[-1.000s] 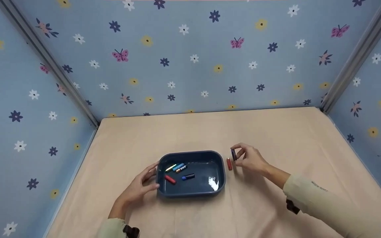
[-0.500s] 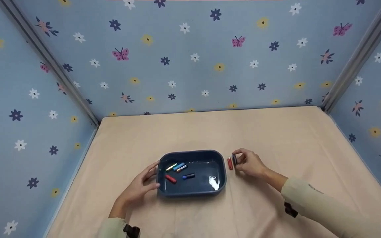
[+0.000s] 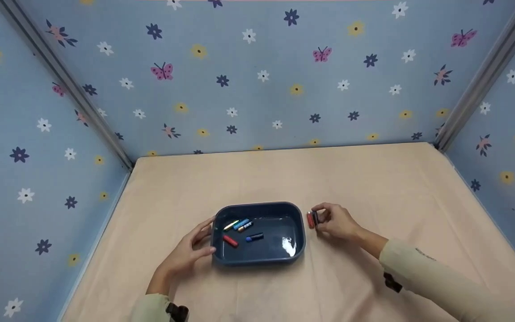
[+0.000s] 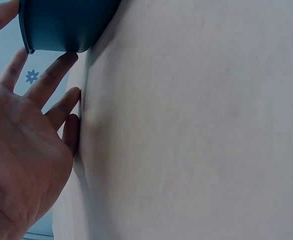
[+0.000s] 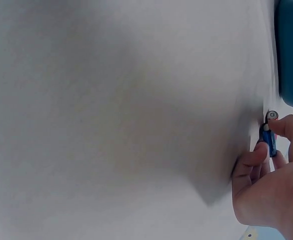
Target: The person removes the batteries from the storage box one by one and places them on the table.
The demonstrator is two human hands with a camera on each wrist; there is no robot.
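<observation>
My right hand (image 3: 338, 222) pinches a dark blue battery (image 5: 268, 139) between thumb and fingers, low at the tablecloth. Close along its left side lies a red battery (image 3: 310, 220), whose metal end shows in the right wrist view. A dark blue rectangular tray (image 3: 257, 263) stands just left of that pair. At the tray's left end rests my left hand (image 3: 183, 254), its fingers spread and touching the outer wall in the left wrist view. Several batteries lie in the tray's left half, among them a red battery (image 3: 230, 241) and a blue-and-black battery (image 3: 255, 237).
A pale peach cloth (image 3: 186, 188) covers the table on all sides of the tray. Blue flower-patterned panels (image 3: 257, 103) rise at the back and both sides, with grey posts (image 3: 481, 80) at the corners.
My right hand has lowered the dark blue battery and moved it left, up beside the red battery outside the tray. The left hand and the tray have stayed in place.
</observation>
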